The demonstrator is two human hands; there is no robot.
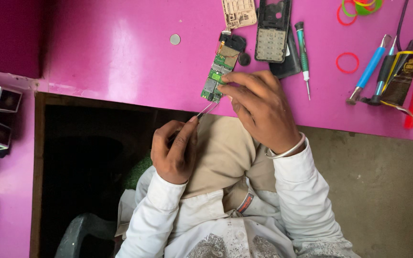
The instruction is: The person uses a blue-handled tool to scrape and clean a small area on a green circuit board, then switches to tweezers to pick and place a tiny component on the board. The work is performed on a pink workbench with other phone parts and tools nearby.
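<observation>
Nearest the lens are the person's white sleeves (pixel 292 191) and beige lap, pulled up to the edge of a bright pink table (pixel 120 52). The right hand (pixel 259 110), a metal bangle (pixel 288 150) on its wrist, lies over the table edge with fingertips pinched on the lower side of a green circuit board (pixel 218 71), which lies flat on the table and points away from the body. The left hand (pixel 173 153) is closed round a pair of tweezers (pixel 206 110), index finger along the top. The tips reach the board's near end, but whether they are nipped on a part or merely touching cannot be told. Beyond the board lie a black keypad frame (pixel 272 31), a beige inner panel (pixel 239 12), a green-handled screwdriver (pixel 303 52), a red rubber band (pixel 347 62) and a small grey disc (pixel 175 39). The step in hand looks like fine picking work at the board's near edge. By my reading, the next move calls for the right hand to keep the board still while the tweezer tips are worked with light, exact pressure.
</observation>
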